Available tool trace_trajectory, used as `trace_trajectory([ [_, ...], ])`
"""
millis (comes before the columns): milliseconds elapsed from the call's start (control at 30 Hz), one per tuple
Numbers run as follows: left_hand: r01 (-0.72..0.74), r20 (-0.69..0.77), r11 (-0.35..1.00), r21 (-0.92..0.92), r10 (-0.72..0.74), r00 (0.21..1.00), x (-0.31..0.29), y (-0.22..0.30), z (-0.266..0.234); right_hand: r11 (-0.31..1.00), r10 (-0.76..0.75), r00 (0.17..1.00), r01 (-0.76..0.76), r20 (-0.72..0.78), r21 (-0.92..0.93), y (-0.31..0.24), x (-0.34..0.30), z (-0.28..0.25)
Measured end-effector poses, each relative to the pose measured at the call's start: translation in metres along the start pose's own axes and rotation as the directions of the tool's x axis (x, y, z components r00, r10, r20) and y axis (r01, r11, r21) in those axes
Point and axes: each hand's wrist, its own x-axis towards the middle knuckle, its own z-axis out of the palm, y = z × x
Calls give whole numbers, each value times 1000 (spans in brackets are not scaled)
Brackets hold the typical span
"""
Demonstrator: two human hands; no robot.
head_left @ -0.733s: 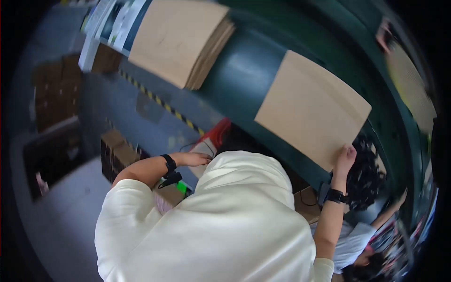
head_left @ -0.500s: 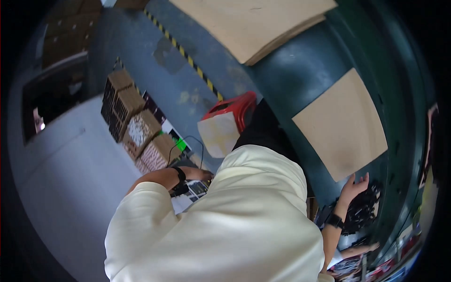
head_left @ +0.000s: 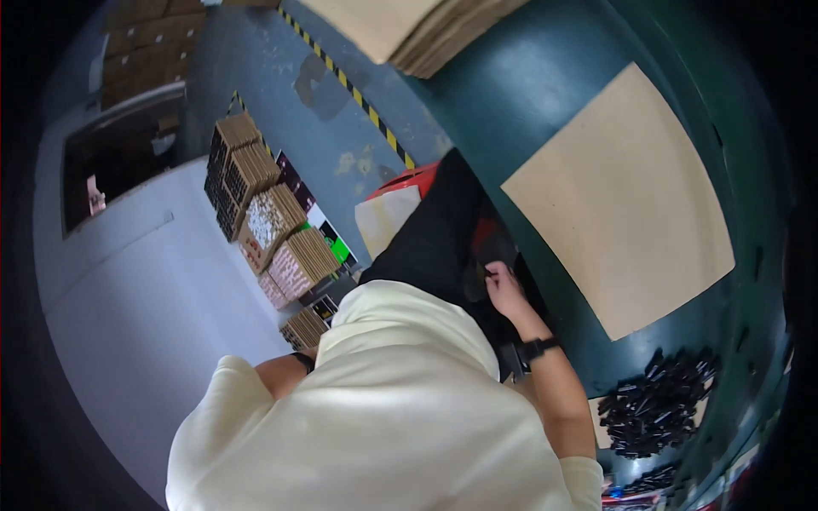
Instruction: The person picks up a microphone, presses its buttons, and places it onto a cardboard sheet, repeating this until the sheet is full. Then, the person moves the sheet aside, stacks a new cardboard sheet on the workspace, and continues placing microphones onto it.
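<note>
My right hand (head_left: 506,291) hangs beside my black-trousered thigh, at the near edge of the dark green table (head_left: 477,94). Its fingers are curled in; whether anything small and dark is between them I cannot make out. To its right a flat brown cardboard sheet (head_left: 626,204) lies on the table, apart from the hand. My left hand is hidden behind my pale shirt; only the forearm and a black wristband (head_left: 305,361) show. Another black band (head_left: 537,348) circles my right wrist.
A heap of small black parts (head_left: 656,404) lies on the table at the right. A stack of cardboard sheets (head_left: 443,38) sits at the far end. A red stool (head_left: 417,177) with a pale pad (head_left: 383,220) stands beyond my legs. Stacked cartons (head_left: 247,166) line the left wall.
My right hand has come off the table, away from the cardboard sheet's near corner, down beside my thigh, its fingers now curled. My left hand has gone out of sight. My body has turned.
</note>
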Motion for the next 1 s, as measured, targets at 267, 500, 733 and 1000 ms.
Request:
trace_trajectory([
  [267, 144, -210, 970, 195, -102, 972, -46, -75, -173, 977, 210, 977, -209, 29, -45, 101, 207, 176],
  [500, 239, -569, 953, 184, -95, 817, -66, -85, -270, 857, -315, 822, 461, -474, 230, 104, 268, 226],
  [733, 132, -688, 949, 286, 108, 717, -18, -13, -280, 902, -336, 796, 426, -504, 72, 77, 235, 116],
  [1000, -74, -766, 896, 438, 415, 491, 46, 139, -324, 912, -408, 732, 348, -545, -216, 70, 179, -18],
])
